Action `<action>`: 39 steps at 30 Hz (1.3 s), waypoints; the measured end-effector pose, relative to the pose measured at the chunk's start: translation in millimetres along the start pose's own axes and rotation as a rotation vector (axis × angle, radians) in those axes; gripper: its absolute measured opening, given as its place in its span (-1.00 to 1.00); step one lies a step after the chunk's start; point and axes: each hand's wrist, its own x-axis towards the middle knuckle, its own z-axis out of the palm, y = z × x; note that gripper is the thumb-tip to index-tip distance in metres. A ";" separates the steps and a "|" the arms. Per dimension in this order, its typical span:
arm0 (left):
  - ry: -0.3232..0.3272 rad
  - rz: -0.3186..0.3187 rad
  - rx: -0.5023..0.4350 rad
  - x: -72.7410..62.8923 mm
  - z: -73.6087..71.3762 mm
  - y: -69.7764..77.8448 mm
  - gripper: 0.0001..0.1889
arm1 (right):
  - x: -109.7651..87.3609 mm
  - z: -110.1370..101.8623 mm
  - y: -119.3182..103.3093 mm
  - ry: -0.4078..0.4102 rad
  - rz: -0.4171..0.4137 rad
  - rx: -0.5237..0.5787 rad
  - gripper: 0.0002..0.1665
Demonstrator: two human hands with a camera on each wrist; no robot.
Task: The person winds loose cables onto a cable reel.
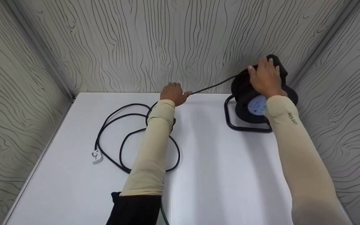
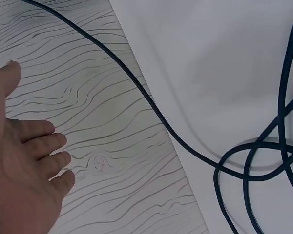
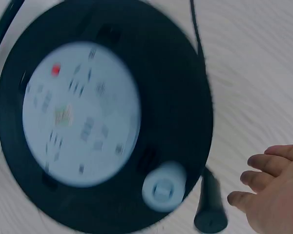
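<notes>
A black cable reel (image 1: 242,107) with a pale socket face (image 3: 80,114) stands on its tubular frame at the back right. My right hand (image 1: 266,79) is beside the reel's top; the right wrist view shows its fingers loosely bent, apart from a dark cylindrical grip (image 3: 211,207). From the reel a black cable (image 1: 216,84) runs left toward my left hand (image 1: 172,93). The left wrist view shows that palm with fingers spread and slightly bent, and the cable (image 2: 112,54) passing clear of it. A white plug (image 1: 97,157) ends the cable at left.
Loose cable loops (image 1: 122,140) lie on the white table (image 1: 208,162), partly hidden under my left forearm. Wood-patterned panels (image 1: 136,43) enclose the back and both sides. A white round knob (image 3: 163,187) sits on the reel's face.
</notes>
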 end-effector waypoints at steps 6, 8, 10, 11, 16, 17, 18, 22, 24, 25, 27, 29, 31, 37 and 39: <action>-0.013 0.014 -0.008 8.1 11.3 15.5 -0.21 | 0.1 -13.6 30.6 0.094 0.012 -0.046 -0.22; -0.050 0.041 -0.007 8.6 20.4 23.4 -0.20 | -7.2 -16.0 46.4 0.084 0.041 -0.026 -0.26; -0.089 0.067 0.001 8.7 29.2 30.0 -0.19 | -15.5 -16.4 60.4 0.084 0.062 -0.014 -0.32; -0.091 0.077 0.001 9.0 32.7 32.6 -0.19 | -19.1 -16.7 65.6 0.087 0.070 -0.007 -0.33; -0.057 0.072 0.000 11.3 37.8 40.4 -0.19 | -27.0 -22.0 71.3 0.170 0.059 -0.015 -0.36; -0.052 0.069 -0.008 11.8 37.2 41.5 -0.19 | -27.3 -23.7 69.9 0.183 0.053 -0.018 -0.36; -0.053 0.068 -0.017 12.2 36.3 42.5 -0.19 | -27.7 -25.5 68.2 0.195 0.047 -0.027 -0.37; -0.067 0.085 -0.039 13.6 34.2 47.4 -0.17 | -32.3 -29.3 61.5 0.218 0.030 -0.049 -0.38; -0.065 0.092 -0.039 14.8 34.2 51.5 -0.18 | -35.9 -30.2 59.3 0.217 0.029 -0.054 -0.38; -0.066 0.097 -0.033 16.4 34.4 54.4 -0.18 | -37.6 -30.9 58.5 0.215 0.033 -0.056 -0.38; -0.061 0.107 -0.019 20.9 35.2 62.2 -0.18 | -40.1 -32.8 57.5 0.208 0.045 -0.067 -0.37; -0.052 0.127 -0.015 27.6 37.1 72.0 -0.19 | -41.7 -35.1 57.3 0.201 0.058 -0.082 -0.36; -0.049 0.160 -0.016 36.9 42.3 82.2 -0.19 | -43.7 -35.9 57.0 0.203 0.073 -0.095 -0.35; -0.108 0.235 -0.049 55.9 76.3 90.6 -0.22 | -52.9 -11.4 54.4 0.231 0.030 -0.108 -0.36; -0.125 0.239 -0.066 61.0 87.0 86.8 -0.21 | -54.3 -0.9 51.8 0.240 0.012 -0.110 -0.37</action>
